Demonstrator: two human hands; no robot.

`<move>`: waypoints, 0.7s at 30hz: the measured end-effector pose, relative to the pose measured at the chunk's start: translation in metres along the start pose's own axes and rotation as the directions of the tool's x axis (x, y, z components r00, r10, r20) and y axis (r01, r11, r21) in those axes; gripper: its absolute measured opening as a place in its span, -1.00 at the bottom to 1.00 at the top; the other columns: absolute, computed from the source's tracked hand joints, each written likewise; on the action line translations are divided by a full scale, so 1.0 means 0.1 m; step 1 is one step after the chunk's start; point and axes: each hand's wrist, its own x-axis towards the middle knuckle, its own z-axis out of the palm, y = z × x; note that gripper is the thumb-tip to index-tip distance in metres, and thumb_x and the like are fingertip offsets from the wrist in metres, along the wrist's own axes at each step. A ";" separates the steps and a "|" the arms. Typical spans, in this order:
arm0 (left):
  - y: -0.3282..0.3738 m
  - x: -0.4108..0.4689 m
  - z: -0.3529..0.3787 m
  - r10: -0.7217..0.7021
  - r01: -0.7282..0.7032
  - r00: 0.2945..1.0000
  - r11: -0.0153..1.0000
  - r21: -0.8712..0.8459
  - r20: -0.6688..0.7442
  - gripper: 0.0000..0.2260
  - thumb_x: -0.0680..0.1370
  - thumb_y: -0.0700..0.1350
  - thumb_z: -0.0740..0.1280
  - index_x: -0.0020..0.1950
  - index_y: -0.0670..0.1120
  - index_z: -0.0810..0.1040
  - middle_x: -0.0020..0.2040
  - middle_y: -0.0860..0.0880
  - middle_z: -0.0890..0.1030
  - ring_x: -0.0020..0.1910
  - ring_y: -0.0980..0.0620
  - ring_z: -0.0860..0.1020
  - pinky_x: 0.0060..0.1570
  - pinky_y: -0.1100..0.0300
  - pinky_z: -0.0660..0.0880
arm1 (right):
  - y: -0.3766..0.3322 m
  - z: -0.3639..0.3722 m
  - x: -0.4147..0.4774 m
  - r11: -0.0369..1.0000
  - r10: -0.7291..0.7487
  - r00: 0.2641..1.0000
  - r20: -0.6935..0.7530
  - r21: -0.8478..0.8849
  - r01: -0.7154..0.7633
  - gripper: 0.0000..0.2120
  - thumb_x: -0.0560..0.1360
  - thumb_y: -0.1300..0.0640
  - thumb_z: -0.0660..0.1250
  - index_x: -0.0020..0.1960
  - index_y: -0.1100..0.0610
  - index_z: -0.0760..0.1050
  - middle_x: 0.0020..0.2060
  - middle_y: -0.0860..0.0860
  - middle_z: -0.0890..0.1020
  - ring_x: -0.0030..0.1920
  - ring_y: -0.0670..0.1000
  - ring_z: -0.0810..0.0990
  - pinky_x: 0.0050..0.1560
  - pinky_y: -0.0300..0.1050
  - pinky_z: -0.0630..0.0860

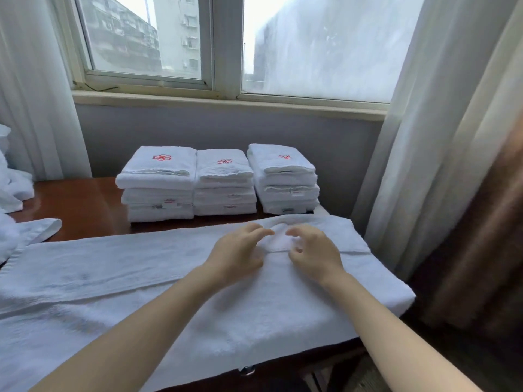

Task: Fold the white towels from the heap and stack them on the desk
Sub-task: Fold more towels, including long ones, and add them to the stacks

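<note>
**foldnoob:** Forearms come in from 6 o'clock over a long white towel (141,278) that lies flat on the near side of the counter (85,205), running 9 to 3 o'clock. What step is this?

**linenlurker:** Mid-fold, I reckon. It looks folded lengthwise into a strip already, with a hem line running along it. The left grip (240,250) and right grip (314,253) sit side by side over the 3 o'clock half, fingers curled down at a small ridge of cloth. It's too blurry to say whether either one actually pinches it or just touches it.

**foldnoob:** And next?

**linenlurker:** My guess is they need a proper hold on that edge first. Then one end goes across to the other with the edges kept square. After that it goes on one of the three piles at 12 o'clock: left stack (158,185), middle stack (225,183) or right stack (285,179). The heap (14,230) at 9 o'clock has loose towels in it, so there's plenty left.
</note>
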 end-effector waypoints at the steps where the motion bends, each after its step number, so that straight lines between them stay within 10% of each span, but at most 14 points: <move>1: 0.04 0.07 0.06 0.003 -0.003 1.000 0.999 0.034 0.007 -0.49 0.50 -0.13 0.32 0.45 0.12 0.40 0.38 0.12 0.42 0.26 0.03 0.47 0.03 0.18 0.45 | 0.07 -0.05 -0.01 1.000 0.010 1.000 0.021 -0.011 -0.010 -0.62 0.43 0.20 0.27 0.22 -0.03 0.55 0.17 -0.11 0.60 0.21 -0.01 0.51 0.07 -0.10 0.49; 10: 0.23 0.41 0.25 -0.104 0.111 0.991 0.989 0.102 -0.079 -0.78 0.62 0.05 0.21 0.18 0.14 0.60 0.15 0.13 0.54 0.13 0.03 0.53 -0.20 0.18 0.35 | 0.47 -0.27 0.05 0.988 -0.037 0.998 0.050 -0.151 0.044 -0.64 0.48 0.21 0.22 0.22 -0.01 0.57 0.20 -0.10 0.61 0.19 0.01 0.56 0.03 -0.14 0.47; 15: 0.32 0.43 0.19 -0.095 0.093 0.986 0.995 -0.018 -0.135 -0.84 0.59 0.07 0.29 0.01 0.10 0.66 -0.06 0.11 0.47 -0.01 0.06 0.52 -0.25 0.19 0.32 | 0.64 -0.40 0.09 0.981 -0.012 0.976 -0.219 -0.190 -0.031 -0.79 0.37 0.34 0.26 -0.15 0.12 0.60 -0.20 0.00 0.64 -0.12 0.15 0.58 -0.26 -0.10 0.36; 21: 0.43 0.37 0.22 -0.025 0.035 0.997 0.990 0.136 -0.079 -0.56 0.54 0.18 0.22 -0.48 0.02 0.32 -0.44 0.07 0.41 -0.42 0.15 0.39 -0.44 0.19 0.12 | 0.62 -0.46 0.03 0.987 -0.021 0.946 -0.324 -0.156 -0.032 -0.72 0.37 0.23 0.12 -0.31 0.17 0.60 -0.37 0.05 0.61 -0.27 0.15 0.54 -0.20 -0.02 0.44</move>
